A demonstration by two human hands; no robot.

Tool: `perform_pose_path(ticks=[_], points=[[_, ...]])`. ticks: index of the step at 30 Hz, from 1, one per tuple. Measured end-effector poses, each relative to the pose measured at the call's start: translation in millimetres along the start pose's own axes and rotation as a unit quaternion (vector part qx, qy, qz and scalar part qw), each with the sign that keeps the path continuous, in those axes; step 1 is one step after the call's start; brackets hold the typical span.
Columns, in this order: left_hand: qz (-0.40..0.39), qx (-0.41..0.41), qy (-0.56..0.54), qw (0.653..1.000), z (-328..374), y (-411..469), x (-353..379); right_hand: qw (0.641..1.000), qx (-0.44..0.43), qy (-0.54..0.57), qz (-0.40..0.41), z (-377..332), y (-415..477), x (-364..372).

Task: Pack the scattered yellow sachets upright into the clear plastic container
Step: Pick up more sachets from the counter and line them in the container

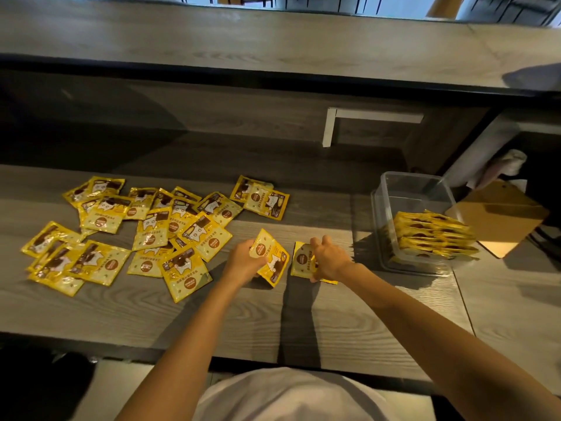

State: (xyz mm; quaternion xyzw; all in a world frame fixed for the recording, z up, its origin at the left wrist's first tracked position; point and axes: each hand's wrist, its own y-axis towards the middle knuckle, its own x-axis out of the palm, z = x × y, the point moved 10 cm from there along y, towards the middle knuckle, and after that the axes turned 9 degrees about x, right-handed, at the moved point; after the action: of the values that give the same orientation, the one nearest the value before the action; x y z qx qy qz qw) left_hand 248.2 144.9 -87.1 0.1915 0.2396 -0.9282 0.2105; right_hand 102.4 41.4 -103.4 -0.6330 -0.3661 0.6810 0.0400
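Several yellow sachets lie scattered flat across the left half of the grey wooden counter. My left hand grips one sachet, lifted and tilted just above the counter. My right hand presses down on another sachet lying flat, with fingers curled over its right edge. The clear plastic container stands to the right, apart from both hands. A row of sachets stands upright in its near half.
Two more sachets lie apart behind my hands. A brown clipboard leans just right of the container. A raised shelf with a white bracket runs along the back. The counter's front edge is close to my body.
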Motion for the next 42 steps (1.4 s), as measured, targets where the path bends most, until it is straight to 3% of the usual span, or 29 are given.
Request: perform_pose_path(ticks=[5,9,16,21,25,28,34,38,42], points=[[0.008,0.023,0.043,0.999,13,0,2,1.0,0.016,0.021,-0.011,5,0,-3],[0.029,0.05,0.091,0.994,35,0,1,0.998,0.003,0.054,0.045,12,-4,-30],[0.086,0.109,0.143,0.98,104,1,2,0.968,-0.035,0.209,0.131,46,-15,-97],[0.117,0.182,0.143,0.966,177,0,15,0.884,0.026,0.406,0.231,109,-30,-151],[0.123,0.238,0.156,0.951,230,3,40,0.829,0.037,0.451,0.328,164,-47,-187],[0.101,0.279,0.145,0.944,261,8,72,0.814,0.033,0.446,0.371,201,-56,-201],[0.039,0.33,0.129,0.934,295,19,141,0.803,0.064,0.456,0.378,262,-48,-195],[0.003,0.311,0.137,0.94,293,33,177,0.809,0.069,0.466,0.351,281,-36,-188],[-0.087,0.261,0.18,0.944,275,45,211,0.833,0.072,0.454,0.307,293,-18,-176]])
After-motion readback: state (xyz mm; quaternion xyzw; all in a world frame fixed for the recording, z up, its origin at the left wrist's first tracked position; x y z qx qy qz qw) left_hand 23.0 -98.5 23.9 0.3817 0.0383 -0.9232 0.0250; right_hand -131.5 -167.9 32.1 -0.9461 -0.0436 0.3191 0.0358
